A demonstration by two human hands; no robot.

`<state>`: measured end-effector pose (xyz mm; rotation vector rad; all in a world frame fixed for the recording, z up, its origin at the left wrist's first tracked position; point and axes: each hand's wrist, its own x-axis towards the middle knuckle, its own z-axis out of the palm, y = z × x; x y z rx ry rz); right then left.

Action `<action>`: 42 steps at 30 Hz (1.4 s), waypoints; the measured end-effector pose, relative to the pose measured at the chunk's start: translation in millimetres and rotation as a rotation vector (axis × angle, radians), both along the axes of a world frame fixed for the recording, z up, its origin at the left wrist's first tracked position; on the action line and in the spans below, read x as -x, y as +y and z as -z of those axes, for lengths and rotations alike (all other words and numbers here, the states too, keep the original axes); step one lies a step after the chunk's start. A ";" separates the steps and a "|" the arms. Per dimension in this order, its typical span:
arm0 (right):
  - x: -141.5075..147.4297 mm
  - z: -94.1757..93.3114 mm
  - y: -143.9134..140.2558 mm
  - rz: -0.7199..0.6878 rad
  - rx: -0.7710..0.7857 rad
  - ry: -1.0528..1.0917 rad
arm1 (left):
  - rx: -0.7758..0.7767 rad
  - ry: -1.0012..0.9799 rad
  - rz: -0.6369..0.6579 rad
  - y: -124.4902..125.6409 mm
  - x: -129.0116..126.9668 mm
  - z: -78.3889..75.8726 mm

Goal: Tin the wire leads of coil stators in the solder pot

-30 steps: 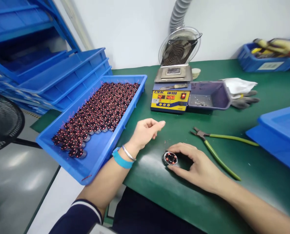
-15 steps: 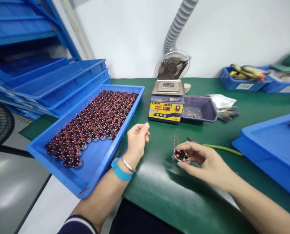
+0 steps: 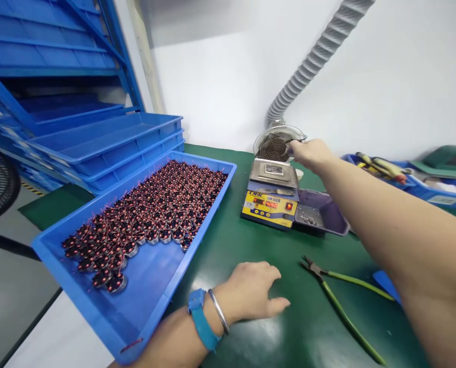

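On the green bench point(image 3: 251, 327), blue tray point(image 3: 147, 301) holds coils point(image 3: 155, 214); left hand point(image 3: 251, 296) flat, right hand's point(image 3: 308, 153) grip unclear.

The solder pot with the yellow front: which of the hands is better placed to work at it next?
Right. The right hand is stretched out above the solder pot, by the fan guard. The left hand lies flat on the green mat, nearer the blue tray.

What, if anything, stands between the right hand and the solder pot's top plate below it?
Nothing visible does. The right hand is stretched out above the far edge of the solder pot, in front of the round fume-extractor grille. The pot's top plate lies bare beneath it. Whether its fingers hold anything cannot be told.
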<state>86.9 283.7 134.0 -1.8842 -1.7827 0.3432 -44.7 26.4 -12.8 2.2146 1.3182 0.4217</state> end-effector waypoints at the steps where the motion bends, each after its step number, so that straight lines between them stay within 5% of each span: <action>1: 3.7 1.6 5.6 0.016 0.012 -0.026 | 0.005 0.026 0.018 0.2 0.6 -1.8; 11: 11.1 16.2 22.3 0.080 0.107 -0.151 | 0.034 0.113 0.105 -1.3 0.3 -8.6; 26: 11.2 5.3 20.8 0.093 0.072 -0.175 | 0.038 0.104 0.109 -1.8 2.2 -8.7; 35: 15.7 16.9 16.4 0.102 0.104 -0.152 | 0.088 0.123 0.110 -0.1 2.5 -14.3; 42: 8.5 4.8 17.2 0.093 0.060 -0.144 | 0.087 0.108 0.116 0.2 3.3 -14.0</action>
